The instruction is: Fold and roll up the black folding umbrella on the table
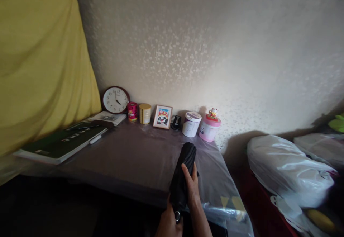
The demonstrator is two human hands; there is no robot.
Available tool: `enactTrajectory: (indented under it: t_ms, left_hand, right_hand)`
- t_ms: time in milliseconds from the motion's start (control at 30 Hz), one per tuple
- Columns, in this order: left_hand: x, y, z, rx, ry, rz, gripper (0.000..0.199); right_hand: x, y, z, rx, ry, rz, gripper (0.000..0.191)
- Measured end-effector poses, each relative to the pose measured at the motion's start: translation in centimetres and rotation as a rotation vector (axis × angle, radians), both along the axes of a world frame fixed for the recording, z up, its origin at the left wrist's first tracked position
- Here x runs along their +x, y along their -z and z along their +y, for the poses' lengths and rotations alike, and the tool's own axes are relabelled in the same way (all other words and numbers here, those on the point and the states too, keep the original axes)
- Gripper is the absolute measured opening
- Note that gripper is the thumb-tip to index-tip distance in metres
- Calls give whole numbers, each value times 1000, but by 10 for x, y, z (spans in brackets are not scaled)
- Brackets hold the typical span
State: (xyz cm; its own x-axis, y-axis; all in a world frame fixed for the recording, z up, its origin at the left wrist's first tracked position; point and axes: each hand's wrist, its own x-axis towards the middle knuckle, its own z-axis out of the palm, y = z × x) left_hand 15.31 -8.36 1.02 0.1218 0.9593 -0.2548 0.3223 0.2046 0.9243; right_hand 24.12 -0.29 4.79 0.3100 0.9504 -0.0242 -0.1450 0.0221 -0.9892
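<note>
A folded black umbrella (182,172) is held up over the near edge of the table, its top end tilted away and to the right. My right hand (192,186) wraps the middle of the folded canopy from the right side, thumb along the cloth. Lower down, my left hand (170,219) grips the handle end, where a round silver button (177,216) shows. Most of the left fingers are hidden behind the handle.
Along the wall stand a round clock (116,100), a red tin (132,111), a yellow tin (145,114), a panda picture frame (162,117), a white tub (191,125) and a pink tub (209,128). A green book (64,140) lies left; white plastic bags (287,165) sit right.
</note>
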Motion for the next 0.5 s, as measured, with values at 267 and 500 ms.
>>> enactTrajectory:
  t_ms: [267,500]
  left_hand:
    - [-6,2,-3,14,51,279,83]
    - [-15,-22,-2,-53,220,-324,77]
  right_hand:
    - [-3,3,-2,-29,66,76,62]
    - [1,-4,-10,-120,-105,371,55]
